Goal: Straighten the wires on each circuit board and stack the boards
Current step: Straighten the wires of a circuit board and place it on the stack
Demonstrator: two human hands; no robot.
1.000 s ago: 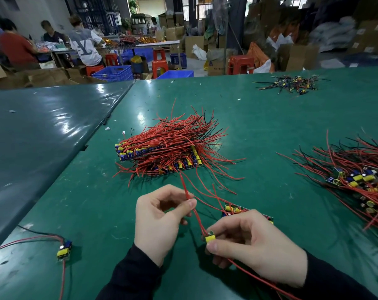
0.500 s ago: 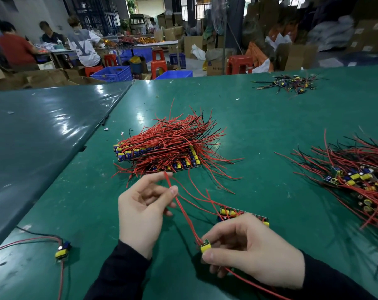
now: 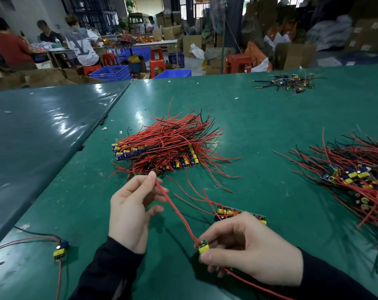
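From the head camera I see my left hand (image 3: 132, 210) farther up and out than half a second ago, drawn along the red wire (image 3: 177, 215) toward its free end; thumb and forefinger pinch that wire close to the near edge of the stacked boards (image 3: 155, 151); the wire now runs taut and straight down to the small circuit board (image 3: 203, 247), which my right hand (image 3: 248, 250) grips between thumb and forefinger just above the green table (image 3: 259, 118), much where it was before; a second red lead trails from under that hand toward the bottom edge.

I can read no clear writing on the boards; their yellow parts are too small; a seated person's white shirt far left carries large dark letters, seemingly an L and a V interlaced; cartons in the back bear marks too blurred to read.

Just behind my right hand lies another board strip (image 3: 241, 215), partly hidden by my knuckles; a tangled pile of boards (image 3: 354, 176) with red and black wires sits at right, well apart from the stack; a smaller heap (image 3: 289, 82) lies far back right; a single board (image 3: 60, 251) with red and black leads rests near left; a darker table (image 3: 38, 131) adjoins on the left; blue crates and red stools stand beyond.
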